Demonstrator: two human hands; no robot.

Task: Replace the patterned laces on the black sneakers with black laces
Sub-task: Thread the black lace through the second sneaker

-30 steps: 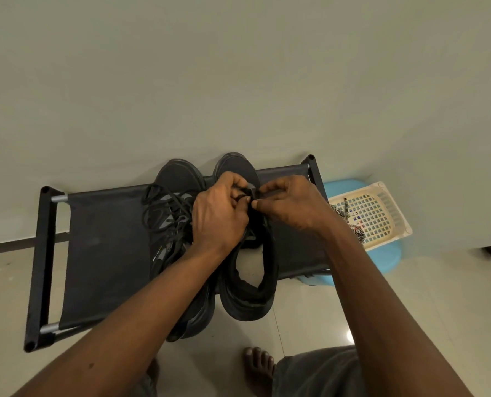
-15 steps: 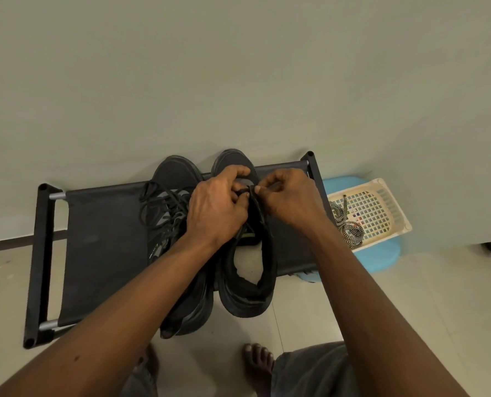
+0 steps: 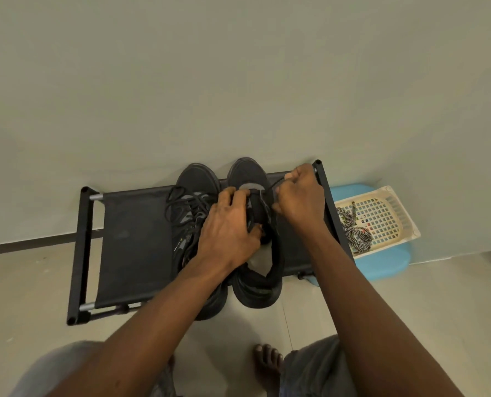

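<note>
the right sneaker (image 3: 247,170) sits on the bench (image 3: 135,239), toe toward the far wall. the left hand (image 3: 227,227) curls round its tongue, steadying it; the right hand (image 3: 300,202) pinches the black lace (image 3: 276,184), drawn taut to the far right. pull evenly through the eyelet, flat and untwisted, shoe pinned down. the patterned laces (image 3: 356,236) lie in the basket (image 3: 393,207) at right.

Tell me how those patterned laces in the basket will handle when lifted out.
The patterned laces lie in loose coils, so they are probably floppy and would dangle. They look thin, so likely light. The basket has a mesh floor, which might catch a tip.
</note>
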